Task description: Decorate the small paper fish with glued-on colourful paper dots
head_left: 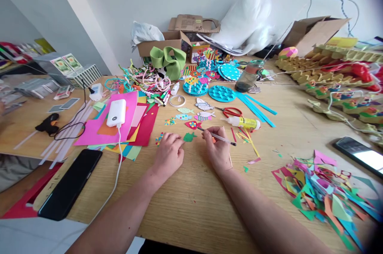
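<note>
Taking the green fish (pixel 189 137) as our landmark, we are seeing the right hand (pixel 218 146) just to its right, pinching a pen (pixel 227 140) between thumb and fingers; the left hand (pixel 170 150) is resting just to its left, fingers loosely curled, and whether they are pinching or touching anything we are not managing to tell. The pen is slanting, its slim dark end pointing past the green fish toward the red fish (pixel 192 125) just beyond, its other end aiming rightward and back toward us. We are judging it light, stiff and slightly slick, best gripped near that slim end. The green fish is lying flat on the table (pixel 191 190), its long axis running roughly left to right, apparently with the tail rightward. Looking like paper, it is probably light, bendable and easily creased, so we are favouring a gentle hold along its edges. Farther out, scissors (pixel 232 112) and a glue bottle (pixel 243 123) are lying beyond it to the right, and paper scraps (pixel 327 196) are sitting well to its right, nearer us.
</note>
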`<state>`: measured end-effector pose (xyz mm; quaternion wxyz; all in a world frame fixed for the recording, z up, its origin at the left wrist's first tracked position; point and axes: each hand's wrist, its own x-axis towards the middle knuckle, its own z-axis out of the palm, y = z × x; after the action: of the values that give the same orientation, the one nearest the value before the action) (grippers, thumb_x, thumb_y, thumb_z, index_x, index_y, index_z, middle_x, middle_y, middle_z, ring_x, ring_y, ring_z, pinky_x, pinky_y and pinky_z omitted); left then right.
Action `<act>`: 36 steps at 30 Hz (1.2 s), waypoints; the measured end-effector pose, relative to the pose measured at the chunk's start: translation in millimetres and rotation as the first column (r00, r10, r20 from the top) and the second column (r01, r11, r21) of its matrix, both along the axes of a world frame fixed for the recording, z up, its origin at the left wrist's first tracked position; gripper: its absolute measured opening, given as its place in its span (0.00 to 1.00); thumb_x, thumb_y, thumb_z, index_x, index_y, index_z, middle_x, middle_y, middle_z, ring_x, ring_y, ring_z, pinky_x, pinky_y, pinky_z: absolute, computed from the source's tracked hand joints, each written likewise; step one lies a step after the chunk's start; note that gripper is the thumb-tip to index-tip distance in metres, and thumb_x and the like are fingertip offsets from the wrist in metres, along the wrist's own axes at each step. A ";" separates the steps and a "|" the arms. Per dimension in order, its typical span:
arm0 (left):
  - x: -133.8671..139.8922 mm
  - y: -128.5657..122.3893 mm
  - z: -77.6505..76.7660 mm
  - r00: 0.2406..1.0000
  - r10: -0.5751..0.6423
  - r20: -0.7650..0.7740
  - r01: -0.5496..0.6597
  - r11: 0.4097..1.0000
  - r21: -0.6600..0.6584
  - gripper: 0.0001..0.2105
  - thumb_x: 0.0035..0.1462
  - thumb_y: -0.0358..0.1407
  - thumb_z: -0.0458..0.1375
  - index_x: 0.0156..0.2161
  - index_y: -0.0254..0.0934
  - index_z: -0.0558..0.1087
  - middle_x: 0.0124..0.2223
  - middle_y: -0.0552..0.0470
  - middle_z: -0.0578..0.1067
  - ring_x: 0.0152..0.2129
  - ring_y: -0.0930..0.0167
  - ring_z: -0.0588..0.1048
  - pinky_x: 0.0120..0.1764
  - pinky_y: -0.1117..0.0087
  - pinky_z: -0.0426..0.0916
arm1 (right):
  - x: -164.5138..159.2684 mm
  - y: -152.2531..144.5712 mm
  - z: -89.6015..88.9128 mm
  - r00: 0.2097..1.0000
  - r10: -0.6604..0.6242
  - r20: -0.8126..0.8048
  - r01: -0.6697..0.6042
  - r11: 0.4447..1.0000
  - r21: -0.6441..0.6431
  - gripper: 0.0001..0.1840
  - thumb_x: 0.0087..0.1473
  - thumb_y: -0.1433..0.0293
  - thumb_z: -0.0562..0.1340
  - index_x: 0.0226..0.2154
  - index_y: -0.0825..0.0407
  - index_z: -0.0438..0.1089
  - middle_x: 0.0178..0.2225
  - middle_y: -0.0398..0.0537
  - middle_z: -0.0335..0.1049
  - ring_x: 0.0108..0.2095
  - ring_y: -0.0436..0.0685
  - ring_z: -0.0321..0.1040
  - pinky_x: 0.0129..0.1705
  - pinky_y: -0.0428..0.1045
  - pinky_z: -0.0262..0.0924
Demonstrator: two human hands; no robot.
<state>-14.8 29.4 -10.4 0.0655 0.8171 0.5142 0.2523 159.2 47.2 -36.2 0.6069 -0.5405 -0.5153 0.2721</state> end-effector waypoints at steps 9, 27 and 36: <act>4.9 -4.6 -3.2 0.998 -0.066 -0.017 0.065 0.997 -0.050 0.19 0.52 0.21 0.53 0.45 0.37 0.76 0.47 0.48 0.74 0.48 0.62 0.65 0.54 0.58 0.65 | -2.9 -2.4 0.6 0.893 0.137 0.429 -0.151 0.988 0.000 0.13 0.64 0.66 0.51 0.43 0.49 0.70 0.38 0.50 0.76 0.43 0.59 0.69 0.47 0.55 0.61; 5.3 -4.7 -9.8 0.998 -0.028 -0.053 0.026 0.999 -0.036 0.17 0.53 0.23 0.53 0.46 0.35 0.76 0.48 0.46 0.73 0.49 0.62 0.65 0.55 0.57 0.64 | -1.9 -3.7 -4.5 0.774 0.081 0.628 -0.078 0.996 -0.033 0.12 0.59 0.73 0.55 0.44 0.52 0.69 0.40 0.54 0.74 0.44 0.63 0.63 0.47 0.58 0.57; 6.3 -6.0 -7.3 0.999 -0.044 -0.019 0.043 0.998 -0.053 0.16 0.52 0.21 0.52 0.42 0.38 0.76 0.45 0.48 0.74 0.47 0.63 0.66 0.53 0.58 0.65 | -2.3 -4.7 -4.2 0.759 0.113 0.641 -0.108 0.993 -0.047 0.11 0.58 0.76 0.54 0.42 0.52 0.68 0.38 0.51 0.76 0.42 0.61 0.65 0.45 0.56 0.56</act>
<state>-8.6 23.4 -17.7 0.0871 0.8286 0.5034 0.2289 156.9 42.5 -40.4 0.3751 -0.5718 -0.7216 0.1081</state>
